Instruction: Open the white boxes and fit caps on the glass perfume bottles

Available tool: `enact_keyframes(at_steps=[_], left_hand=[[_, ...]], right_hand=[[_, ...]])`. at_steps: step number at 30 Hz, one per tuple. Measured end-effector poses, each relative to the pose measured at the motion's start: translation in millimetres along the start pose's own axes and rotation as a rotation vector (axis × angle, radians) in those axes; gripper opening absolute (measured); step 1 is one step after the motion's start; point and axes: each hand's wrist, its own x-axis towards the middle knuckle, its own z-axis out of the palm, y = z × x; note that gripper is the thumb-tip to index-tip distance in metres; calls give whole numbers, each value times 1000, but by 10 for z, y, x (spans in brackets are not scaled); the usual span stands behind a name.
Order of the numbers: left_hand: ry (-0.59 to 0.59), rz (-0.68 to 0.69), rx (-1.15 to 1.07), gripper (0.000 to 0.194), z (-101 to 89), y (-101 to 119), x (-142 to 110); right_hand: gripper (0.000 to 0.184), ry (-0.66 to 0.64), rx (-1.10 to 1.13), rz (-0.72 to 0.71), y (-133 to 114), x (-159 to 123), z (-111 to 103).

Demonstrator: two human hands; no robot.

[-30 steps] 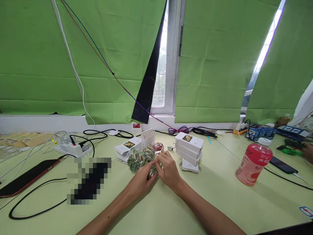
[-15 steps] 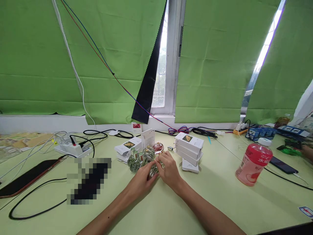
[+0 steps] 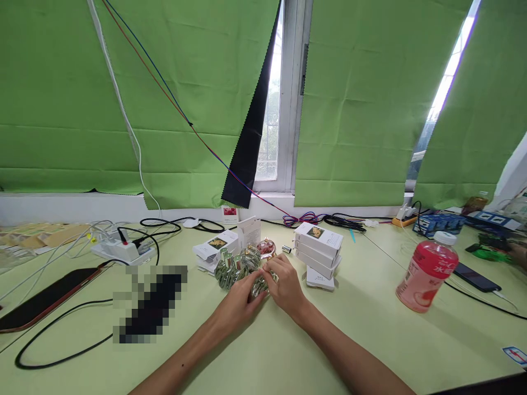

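Observation:
My left hand (image 3: 244, 296) is closed around a small ribbed glass perfume bottle (image 3: 259, 286) low over the table. My right hand (image 3: 285, 281) meets it from the right, its fingers pinched at the top of the same bottle; what exactly they grip there is hidden. Just behind my left hand stand several similar greenish perfume bottles (image 3: 225, 274) with shiny caps. A round bottle with a reddish face (image 3: 267, 248) lies beyond my fingertips. A loose silver cap (image 3: 286, 249) rests on its side behind my right hand.
White printed boxes are stacked on the right (image 3: 319, 247) and on the left (image 3: 216, 244). A pink drink bottle (image 3: 428, 271) stands farther right by a phone (image 3: 477, 277). At left are a tablet-like device (image 3: 49, 296), a power strip (image 3: 119, 249) and cables. Another person's hand shows at far right.
My hands and the bottle between them stay almost still. At the far right edge, the other person's hand and a green item have shifted slightly.

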Motion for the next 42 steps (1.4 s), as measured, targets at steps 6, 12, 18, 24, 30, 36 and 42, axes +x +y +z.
enact_keyframes(at_steps=[6, 12, 18, 24, 30, 36, 42], left_hand=[[1, -2, -5, 39, -8, 22, 2], [-13, -4, 5, 35, -23, 42, 6], [-4, -1, -16, 40, -9, 8, 0], [-17, 5, -4, 40, 11, -20, 1], [-16, 10, 15, 38, -3, 6, 0], [-27, 5, 20, 40, -8, 3, -9], [-28, 7, 12, 42, 12, -37, -4]], right_hand=[[25, -23, -32, -12, 7, -5, 12], [25, -32, -42, -36, -22, 12, -1], [24, -5, -12, -10, -11, 11, 3], [26, 4, -4, -8, -20, 19, -11], [24, -26, -21, -24, -26, 18, -8], [24, -4, -5, -9, -9, 16, 3], [26, -19, -15, -3, 20, 7, 5]])
